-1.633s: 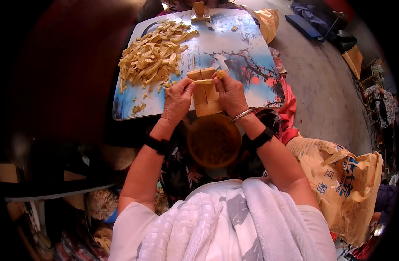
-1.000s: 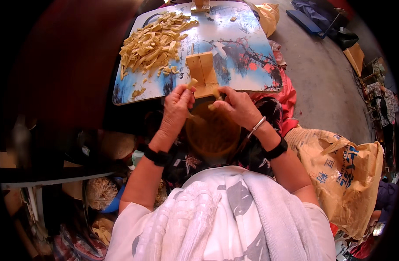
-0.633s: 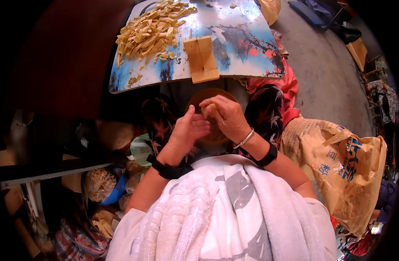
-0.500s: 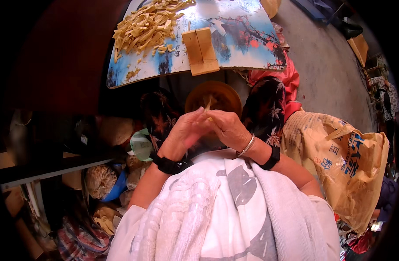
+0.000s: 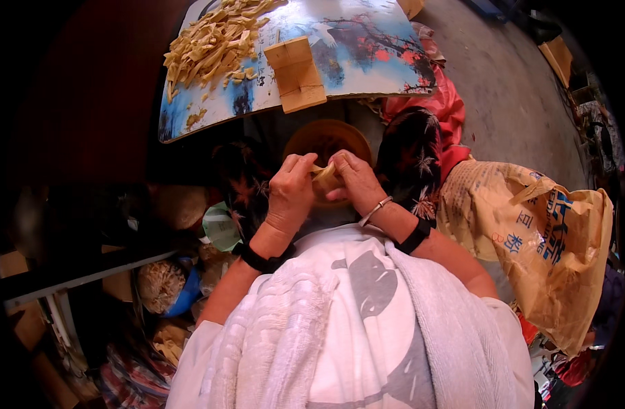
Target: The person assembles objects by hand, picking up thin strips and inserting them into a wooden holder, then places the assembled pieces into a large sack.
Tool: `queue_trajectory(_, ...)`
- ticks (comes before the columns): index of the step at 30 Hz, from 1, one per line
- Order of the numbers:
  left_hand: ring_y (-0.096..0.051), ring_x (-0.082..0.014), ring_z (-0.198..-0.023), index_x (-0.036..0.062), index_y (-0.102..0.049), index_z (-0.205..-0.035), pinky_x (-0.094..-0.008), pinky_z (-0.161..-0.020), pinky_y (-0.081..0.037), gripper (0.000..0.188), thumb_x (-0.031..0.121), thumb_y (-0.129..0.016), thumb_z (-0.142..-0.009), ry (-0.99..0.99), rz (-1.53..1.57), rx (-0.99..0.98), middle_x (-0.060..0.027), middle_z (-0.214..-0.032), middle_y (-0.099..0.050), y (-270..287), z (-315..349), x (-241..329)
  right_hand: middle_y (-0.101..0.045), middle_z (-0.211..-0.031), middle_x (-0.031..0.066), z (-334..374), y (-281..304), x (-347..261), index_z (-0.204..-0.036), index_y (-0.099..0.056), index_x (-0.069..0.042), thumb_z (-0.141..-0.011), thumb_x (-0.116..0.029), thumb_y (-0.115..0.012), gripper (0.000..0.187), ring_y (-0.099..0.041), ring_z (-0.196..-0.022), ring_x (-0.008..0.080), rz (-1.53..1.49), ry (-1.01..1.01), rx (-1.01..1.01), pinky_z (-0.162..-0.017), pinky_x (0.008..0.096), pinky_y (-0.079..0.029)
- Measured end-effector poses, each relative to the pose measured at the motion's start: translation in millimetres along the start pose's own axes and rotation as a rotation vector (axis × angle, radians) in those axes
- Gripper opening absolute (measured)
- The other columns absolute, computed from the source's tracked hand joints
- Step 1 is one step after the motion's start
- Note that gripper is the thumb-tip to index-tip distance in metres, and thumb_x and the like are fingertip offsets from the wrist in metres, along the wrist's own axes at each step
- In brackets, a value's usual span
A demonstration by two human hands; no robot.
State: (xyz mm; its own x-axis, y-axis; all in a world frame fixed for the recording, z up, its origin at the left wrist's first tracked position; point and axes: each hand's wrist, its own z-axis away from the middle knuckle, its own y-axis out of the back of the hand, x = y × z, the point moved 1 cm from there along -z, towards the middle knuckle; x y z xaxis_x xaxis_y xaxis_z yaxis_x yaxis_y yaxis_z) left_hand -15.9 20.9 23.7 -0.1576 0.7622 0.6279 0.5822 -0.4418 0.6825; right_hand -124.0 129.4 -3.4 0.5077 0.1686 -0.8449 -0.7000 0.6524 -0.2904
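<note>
My left hand [image 5: 290,192] and my right hand [image 5: 359,181] are raised side by side in front of me, fingers closed. Between their fingertips stretches a pale yellow strip [image 5: 325,178], pinched at both ends; part of it is hidden by the right fingers. Just below and beyond the hands sits an orange-brown basin [image 5: 356,135] between my knees, its dark contents hard to make out. On the painted board [image 5: 374,68] ahead, a heap of similar pale yellow strips [image 5: 210,48] lies at the left. An angled wooden block [image 5: 302,88] rests on the board's near edge.
A large tan paper sack [image 5: 524,232] stands at my right, with red cloth [image 5: 455,112] beside my right knee. At the left are a metal-edged shelf [image 5: 87,281] and a blue container [image 5: 183,293] holding a bag. Grey floor [image 5: 503,88] runs along the right.
My hands, close together before, have moved apart slightly, and the strip now spans between them. The view has shifted a little, so the board appears farther left.
</note>
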Motion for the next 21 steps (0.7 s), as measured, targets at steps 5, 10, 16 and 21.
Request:
queue_trajectory(5,-0.062,-0.0344,-0.083,0.0019,-0.065,-0.11,-0.0369,-0.072,-0.052,0.032,-0.008,-0.055,-0.081,-0.051,-0.02,0.073,-0.0177,-0.095,-0.058,-2,-5,7,-0.068,-0.083,0.0082,-8,-5,-5,-0.104,-0.057,-0.004,-0.097,-0.024,-0.053,0.022,-0.068,-0.071,0.0153,0.265,0.082,-0.012,-0.05,0.0237,-0.048)
queue_trajectory(10,-0.06,-0.0365,-0.082,0.0028,-0.066,-0.106,-0.0407,-0.072,-0.051,0.03,-0.006,-0.054,-0.08,0.039,-0.011,0.081,-0.0184,-0.092,-0.056,-14,-8,-3,-0.068,-0.087,0.0083,1,-4,-6,-0.103,-0.064,-0.004,-0.093,-0.025,-0.062,0.023,-0.06,-0.073,0.0126,0.239,0.198,-0.032,-0.066,0.0309,-0.05)
queue_trajectory(16,-0.058,-0.039,-0.084,-0.0019,-0.063,-0.111,-0.0416,-0.074,-0.05,0.03,-0.003,-0.055,-0.082,0.068,0.071,-0.041,-0.0222,-0.095,-0.054,-7,-5,12,-0.066,-0.088,0.0121,-18,-1,19,-0.104,-0.063,-0.003,-0.093,-0.023,-0.06,0.023,-0.064,-0.077,0.0178,0.561,0.571,0.129,-0.07,0.0324,-0.051)
queue_trajectory(21,-0.061,-0.035,-0.087,0.0008,-0.064,-0.114,-0.0393,-0.076,-0.052,0.034,-0.003,-0.058,-0.081,0.073,0.095,-0.148,-0.0209,-0.097,-0.055,0,-3,-4,-0.065,-0.102,0.0026,-8,1,10,-0.113,-0.062,-0.008,-0.097,-0.021,-0.055,0.021,-0.062,-0.093,0.0138,-0.145,-0.192,-0.257,-0.079,0.031,-0.053)
